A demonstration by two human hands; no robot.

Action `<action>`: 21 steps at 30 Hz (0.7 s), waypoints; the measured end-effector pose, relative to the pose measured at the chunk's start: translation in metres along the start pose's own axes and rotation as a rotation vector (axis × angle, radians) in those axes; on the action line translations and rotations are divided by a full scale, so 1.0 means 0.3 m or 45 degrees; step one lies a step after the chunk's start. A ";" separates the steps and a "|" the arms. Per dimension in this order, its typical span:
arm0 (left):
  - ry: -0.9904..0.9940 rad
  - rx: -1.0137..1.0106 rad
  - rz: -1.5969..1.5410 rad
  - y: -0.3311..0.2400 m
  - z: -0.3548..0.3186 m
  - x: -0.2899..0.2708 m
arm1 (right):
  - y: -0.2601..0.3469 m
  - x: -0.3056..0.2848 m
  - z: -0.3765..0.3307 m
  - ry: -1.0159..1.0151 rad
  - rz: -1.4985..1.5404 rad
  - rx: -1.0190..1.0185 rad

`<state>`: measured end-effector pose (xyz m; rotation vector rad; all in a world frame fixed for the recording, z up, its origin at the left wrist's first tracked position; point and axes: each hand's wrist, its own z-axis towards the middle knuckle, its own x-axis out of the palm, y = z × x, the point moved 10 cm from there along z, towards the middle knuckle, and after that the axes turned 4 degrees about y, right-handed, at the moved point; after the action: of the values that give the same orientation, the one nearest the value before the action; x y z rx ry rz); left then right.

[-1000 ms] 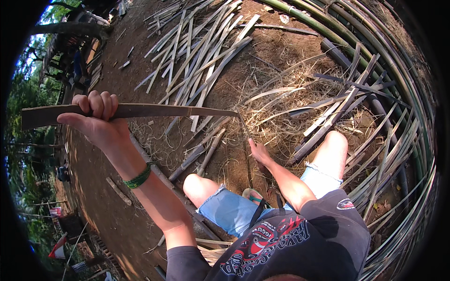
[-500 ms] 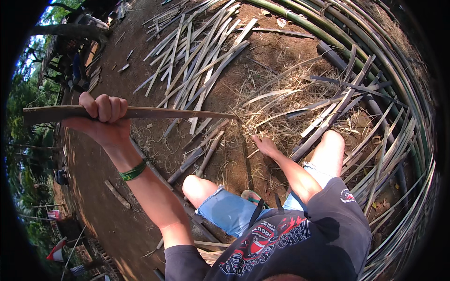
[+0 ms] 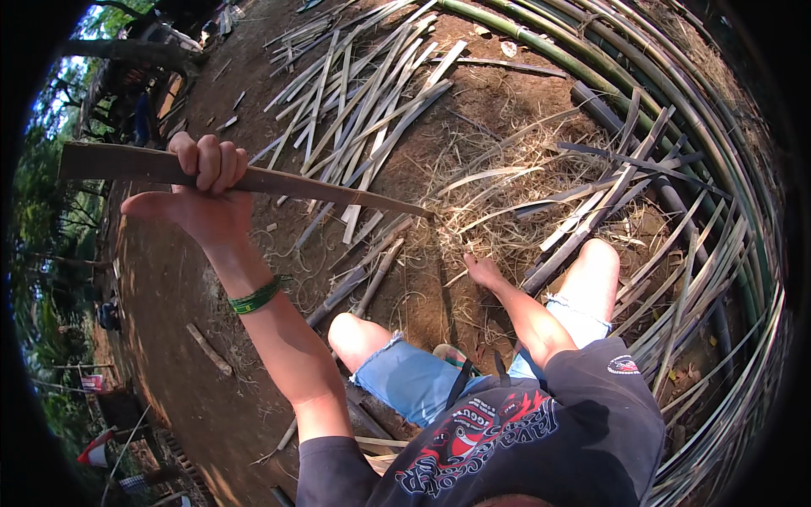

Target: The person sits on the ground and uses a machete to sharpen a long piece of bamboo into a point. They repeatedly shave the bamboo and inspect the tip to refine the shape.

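Observation:
My left hand (image 3: 209,173) is raised at the left, its fingers wrapped round a long flat bamboo strip (image 3: 296,186) while the thumb sticks out below. The broad end of the strip is at the far left, and it slopes down to a narrow tip near the middle. Low in front of my knees, my right hand (image 3: 485,271) is closed, a little below that tip. Whatever it holds is too small and dark to make out. Thin curled bamboo shavings (image 3: 486,221) cover the ground just beyond this hand.
Many split bamboo strips (image 3: 359,110) lie in a heap ahead. Long green bamboo poles (image 3: 541,38) curve along the right, with more thin strips (image 3: 718,279) beside them. Short bamboo lengths (image 3: 378,277) lie by my left knee. A stick (image 3: 209,349) rests on the dirt.
My left hand has shifted slightly right, and the bamboo strip now slants more, its left end higher and its tip lower. My right hand has moved slightly right and down.

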<state>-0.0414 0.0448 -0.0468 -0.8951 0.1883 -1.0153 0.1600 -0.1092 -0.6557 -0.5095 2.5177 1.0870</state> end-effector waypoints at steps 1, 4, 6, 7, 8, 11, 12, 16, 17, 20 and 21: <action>-0.215 0.040 0.092 -0.007 -0.006 -0.037 | -0.026 0.009 0.008 -0.006 0.016 0.046; -0.595 0.133 0.279 -0.036 -0.026 -0.101 | -0.067 0.028 0.050 -0.127 0.182 0.055; -0.747 0.256 0.524 -0.090 -0.058 -0.135 | -0.071 0.066 0.015 -0.094 0.332 0.107; -0.824 0.317 0.655 -0.123 -0.081 -0.150 | -0.035 0.087 -0.028 -0.047 0.417 0.111; -0.813 0.349 0.760 -0.139 -0.086 -0.148 | -0.012 0.105 -0.068 -0.008 0.508 0.123; -0.767 0.376 0.858 -0.117 -0.053 -0.119 | 0.062 0.069 -0.111 -0.245 0.385 -0.007; -0.777 0.337 0.805 -0.109 -0.069 -0.121 | 0.146 0.094 -0.152 -0.158 0.374 -0.028; -1.277 0.365 0.925 -0.097 -0.130 -0.091 | 0.493 0.105 -0.270 -0.080 0.575 -0.334; -1.313 0.377 0.990 -0.100 -0.134 -0.074 | 0.583 0.091 -0.306 -0.103 0.696 -0.469; -1.358 0.409 1.153 -0.102 -0.136 -0.058 | 0.768 0.070 -0.374 -0.084 0.804 -0.762; -1.342 0.415 1.190 -0.103 -0.131 -0.060 | 0.780 0.062 -0.367 -0.128 0.796 -0.841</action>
<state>-0.0921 0.0306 -0.0542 -0.7971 -0.4198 0.3457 0.0183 -0.0448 -0.4484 0.2146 2.2260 2.1282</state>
